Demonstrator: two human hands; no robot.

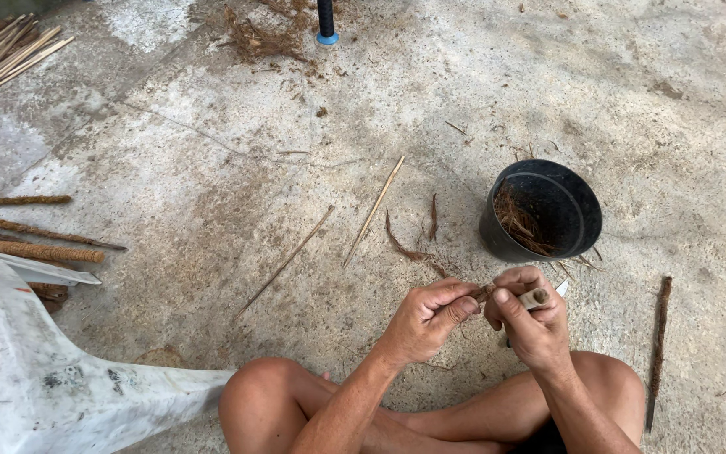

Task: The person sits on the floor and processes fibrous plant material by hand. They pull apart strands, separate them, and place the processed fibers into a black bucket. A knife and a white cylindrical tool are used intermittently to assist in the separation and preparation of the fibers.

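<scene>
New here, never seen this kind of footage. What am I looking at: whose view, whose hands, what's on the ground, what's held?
One picture, from a camera worn on a person's head, looking down. No machine: the person sits cross-legged on a concrete floor, knees at the bottom edge. The left hand and right hand meet in the middle, pinching a short pale stick with brown fibre at its end. Behind them lies a black pot, tipped on its side, with fibre inside. Thin sticks and fibre scraps lie loose; fibre-wrapped stakes lie at left, a dark stake at right.
</scene>
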